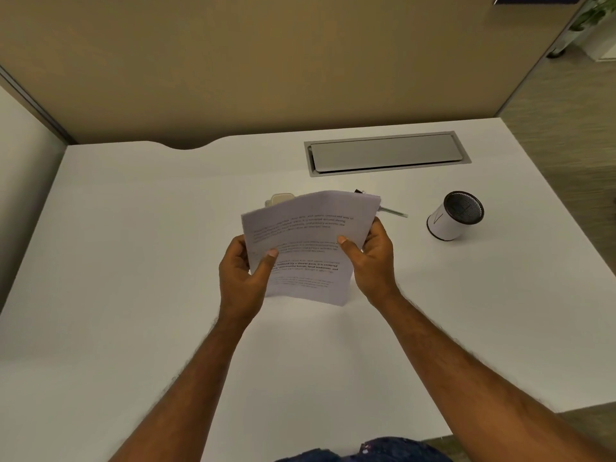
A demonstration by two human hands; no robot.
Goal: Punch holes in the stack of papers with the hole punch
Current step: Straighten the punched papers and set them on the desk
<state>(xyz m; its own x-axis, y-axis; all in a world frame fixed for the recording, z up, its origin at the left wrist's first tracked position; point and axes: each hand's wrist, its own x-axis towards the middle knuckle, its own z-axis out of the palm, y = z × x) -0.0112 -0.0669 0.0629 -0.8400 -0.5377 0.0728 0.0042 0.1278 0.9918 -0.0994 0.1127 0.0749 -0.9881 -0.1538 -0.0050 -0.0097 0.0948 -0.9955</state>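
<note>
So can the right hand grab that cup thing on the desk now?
Probably not yet. The right hand and left hand both hold the stack of papers. The pen cup stands apart to the right with bare desk between, so letting go first would free it.

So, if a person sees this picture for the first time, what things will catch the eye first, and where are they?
First the stack of papers, printed with text and held above the middle of the white desk by the left hand and the right hand. Next the mesh pen cup, lying on its side to the right. A beige object, perhaps the hole punch, peeks out behind the papers, and a grey cable hatch sits farther back.
</note>
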